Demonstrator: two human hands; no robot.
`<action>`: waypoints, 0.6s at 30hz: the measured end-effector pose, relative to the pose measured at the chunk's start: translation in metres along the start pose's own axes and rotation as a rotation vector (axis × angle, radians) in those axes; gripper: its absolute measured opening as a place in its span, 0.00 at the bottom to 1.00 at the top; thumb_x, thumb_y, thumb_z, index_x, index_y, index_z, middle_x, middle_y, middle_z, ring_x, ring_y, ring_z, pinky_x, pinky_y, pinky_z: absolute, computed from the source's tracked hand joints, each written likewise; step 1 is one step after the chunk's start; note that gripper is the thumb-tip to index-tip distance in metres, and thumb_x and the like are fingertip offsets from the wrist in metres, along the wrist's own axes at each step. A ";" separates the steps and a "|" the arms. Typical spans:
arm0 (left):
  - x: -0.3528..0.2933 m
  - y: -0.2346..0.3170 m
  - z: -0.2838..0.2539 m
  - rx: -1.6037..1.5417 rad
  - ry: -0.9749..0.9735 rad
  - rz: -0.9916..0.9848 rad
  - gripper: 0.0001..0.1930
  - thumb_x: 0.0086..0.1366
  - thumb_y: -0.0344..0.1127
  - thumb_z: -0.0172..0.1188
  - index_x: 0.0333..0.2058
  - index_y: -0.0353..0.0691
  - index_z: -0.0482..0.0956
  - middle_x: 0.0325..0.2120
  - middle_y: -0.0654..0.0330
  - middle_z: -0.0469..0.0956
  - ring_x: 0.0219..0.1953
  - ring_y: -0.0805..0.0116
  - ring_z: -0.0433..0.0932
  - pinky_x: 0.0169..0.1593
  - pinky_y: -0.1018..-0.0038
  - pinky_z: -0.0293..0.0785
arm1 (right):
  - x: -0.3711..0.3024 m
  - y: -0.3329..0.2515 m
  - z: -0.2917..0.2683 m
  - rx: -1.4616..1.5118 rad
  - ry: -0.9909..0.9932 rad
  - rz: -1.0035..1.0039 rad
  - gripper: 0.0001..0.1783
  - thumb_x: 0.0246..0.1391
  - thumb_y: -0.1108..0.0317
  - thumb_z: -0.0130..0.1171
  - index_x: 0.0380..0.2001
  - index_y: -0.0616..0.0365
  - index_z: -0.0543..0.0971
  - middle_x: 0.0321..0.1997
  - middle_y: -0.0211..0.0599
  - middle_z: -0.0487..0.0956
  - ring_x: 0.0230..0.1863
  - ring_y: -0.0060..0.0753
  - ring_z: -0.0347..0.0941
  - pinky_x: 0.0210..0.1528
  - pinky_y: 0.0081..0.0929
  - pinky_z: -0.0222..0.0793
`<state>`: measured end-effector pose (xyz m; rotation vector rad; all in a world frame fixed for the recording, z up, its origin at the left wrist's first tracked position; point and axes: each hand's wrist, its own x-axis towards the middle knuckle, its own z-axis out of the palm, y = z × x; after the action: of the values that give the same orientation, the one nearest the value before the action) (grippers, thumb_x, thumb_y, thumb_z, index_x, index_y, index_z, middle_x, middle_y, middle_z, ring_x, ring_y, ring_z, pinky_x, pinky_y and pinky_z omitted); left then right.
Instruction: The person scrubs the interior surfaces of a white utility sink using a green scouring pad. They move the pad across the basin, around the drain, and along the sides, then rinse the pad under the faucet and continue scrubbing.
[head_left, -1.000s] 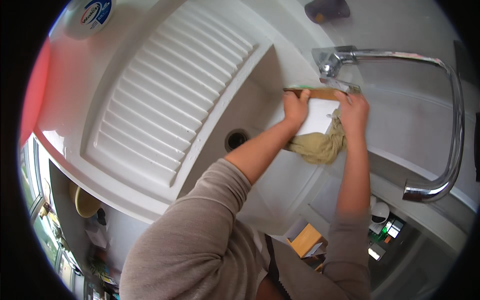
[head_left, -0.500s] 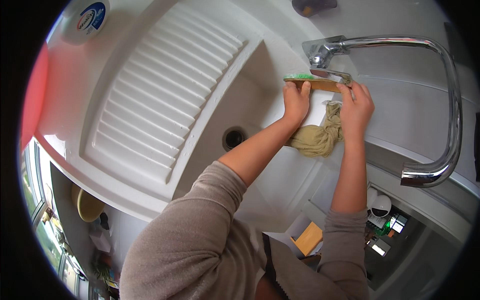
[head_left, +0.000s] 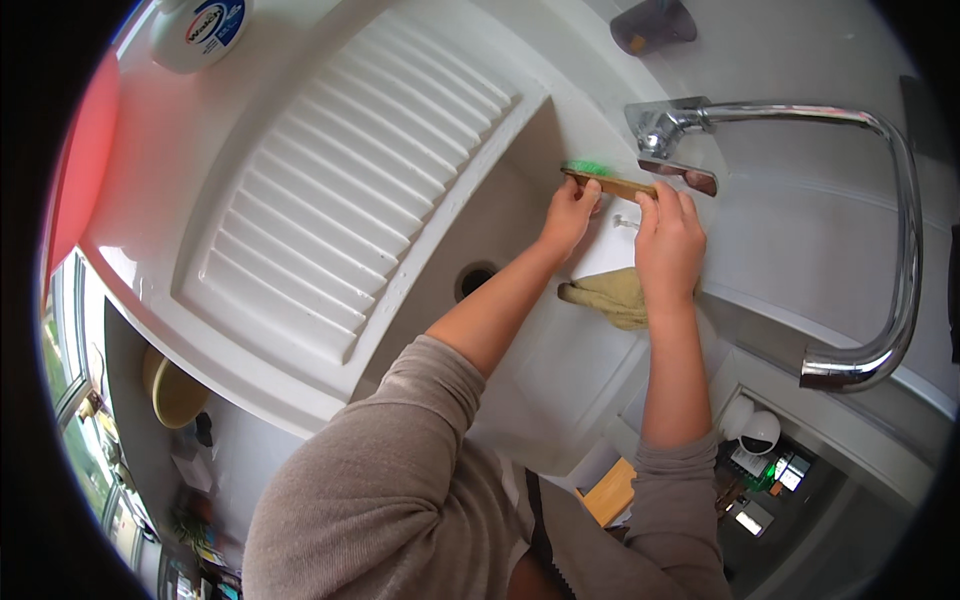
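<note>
A wooden brush [head_left: 628, 187] with green bristles is held crosswise over the far part of the sink, its bristles facing away from me. My left hand [head_left: 568, 222] grips the bristle end, thumb and fingers closed on the wood. At the other end, my right hand [head_left: 670, 240] pinches the handle. Just below the brush, an olive-green cloth [head_left: 612, 298] lies bunched in the sink, partly hidden behind my right hand and wrist. A white surface shows between the brush and the cloth.
Left of the sink basin is a ridged white washboard [head_left: 330, 200]. A curved chrome tap [head_left: 908, 220] arches at the right. The dark drain [head_left: 474, 279] sits beside my left forearm. A white bottle [head_left: 195, 45], a purple cup [head_left: 655, 27] and a red basin [head_left: 85, 170] stand around the rim.
Both hands have moved slightly left with the brush, away from the tap lever. The cloth, which reached up in a twist beside my right hand, now lies lower and flatter. The view has shifted a little.
</note>
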<state>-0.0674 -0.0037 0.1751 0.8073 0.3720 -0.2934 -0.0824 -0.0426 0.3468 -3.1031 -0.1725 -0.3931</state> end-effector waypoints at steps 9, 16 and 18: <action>0.025 0.001 -0.018 -0.010 0.144 0.141 0.21 0.67 0.49 0.57 0.41 0.33 0.74 0.33 0.60 0.77 0.35 0.73 0.75 0.42 0.75 0.71 | 0.034 -0.025 0.030 -0.152 -0.010 -0.133 0.05 0.58 0.67 0.55 0.33 0.57 0.72 0.29 0.43 0.79 0.28 0.49 0.78 0.28 0.41 0.75; 0.024 0.016 -0.034 0.062 0.140 0.033 0.20 0.67 0.47 0.57 0.30 0.32 0.76 0.25 0.61 0.76 0.29 0.74 0.73 0.36 0.73 0.72 | 0.042 -0.041 0.041 -0.150 -0.090 -0.151 0.06 0.58 0.68 0.55 0.30 0.59 0.72 0.26 0.45 0.79 0.26 0.49 0.78 0.29 0.41 0.75; 0.024 0.026 -0.034 0.190 0.140 0.033 0.19 0.67 0.46 0.56 0.29 0.32 0.76 0.24 0.61 0.76 0.28 0.74 0.73 0.35 0.73 0.71 | 0.045 -0.045 0.035 -0.145 -0.028 -0.112 0.07 0.58 0.68 0.55 0.30 0.60 0.72 0.26 0.46 0.79 0.27 0.49 0.79 0.29 0.41 0.75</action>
<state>-0.0426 0.0355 0.1601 1.0234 0.4666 -0.2445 -0.0353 0.0081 0.3244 -3.2528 -0.3340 -0.3816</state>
